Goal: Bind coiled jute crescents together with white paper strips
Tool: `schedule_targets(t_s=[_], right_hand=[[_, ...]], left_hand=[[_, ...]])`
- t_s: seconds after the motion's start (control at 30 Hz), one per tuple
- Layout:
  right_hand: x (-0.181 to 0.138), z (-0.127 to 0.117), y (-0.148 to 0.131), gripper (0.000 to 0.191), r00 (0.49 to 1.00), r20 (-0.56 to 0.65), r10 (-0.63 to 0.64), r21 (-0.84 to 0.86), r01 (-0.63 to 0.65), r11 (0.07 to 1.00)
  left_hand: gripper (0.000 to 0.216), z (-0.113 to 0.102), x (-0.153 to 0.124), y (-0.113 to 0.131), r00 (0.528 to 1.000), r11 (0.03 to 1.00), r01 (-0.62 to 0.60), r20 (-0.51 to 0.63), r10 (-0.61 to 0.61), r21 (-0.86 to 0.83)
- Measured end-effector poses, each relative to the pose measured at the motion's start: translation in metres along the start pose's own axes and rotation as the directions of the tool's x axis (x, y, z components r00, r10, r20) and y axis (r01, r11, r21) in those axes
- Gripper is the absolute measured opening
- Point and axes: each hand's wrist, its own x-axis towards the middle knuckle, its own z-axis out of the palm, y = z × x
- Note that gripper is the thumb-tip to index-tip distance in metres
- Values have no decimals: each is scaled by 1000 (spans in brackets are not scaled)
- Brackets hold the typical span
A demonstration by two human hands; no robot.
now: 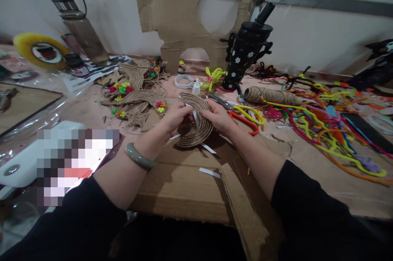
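Note:
A crescent covered in rows of brown twine (202,130) is held up in the middle, above a cardboard sheet (172,187). My right hand (220,117) grips its outer edge, thumb on the front. At the inner curve, my left hand (178,118) is closed with thumb and fingers pinched by a narrow white strip (195,117) that lies against the twine. Part of the left fingers is hidden, so how firmly they hold the strip is unclear. More white strips, one of them a loose strip (210,172), rest on the cardboard below.
Scissors with yellow handles (251,114) and orange-handled scissors (244,123) lie right of my hands. Beyond are a twine roll (272,95), tangled pipe cleaners (334,138) and a black flowered tumbler (242,54). Finished-looking twine crescents (139,99), a bottle (86,35) and a phone (82,162) occupy the left.

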Motion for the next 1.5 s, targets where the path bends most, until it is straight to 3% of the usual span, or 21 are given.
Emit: schedule_targets(t_s=[0.13,0.37,0.7,1.03,1.27,1.4,1.5], right_hand=[[0,0,-3,27,1000,5,1,0,-1,1000],[-1,3,-7,31,995,14,101,230,-102,968],[-1,2,-7,29,996,21,86,130,-88,988],[0,2,-8,27,993,-2,115,221,-111,969],[0,2,-8,30,993,-10,118,291,-110,950],[1,1,-6,31,995,-19,96,259,-88,962],[1,1,-5,31,993,20,112,259,-114,959]], left_hand=[[7,0,0,0,1000,1000,-1,-6,1,0],[10,-3,1,2,999,997,-37,17,38,-62],[5,-2,2,4,997,996,-75,-30,74,-42],[6,-4,4,3,995,991,-70,-76,61,-114],[15,-4,5,0,999,987,-37,-6,36,-154],[13,-1,0,2,996,997,-26,77,32,-74],[12,0,-2,1,997,999,-40,68,42,-37]])
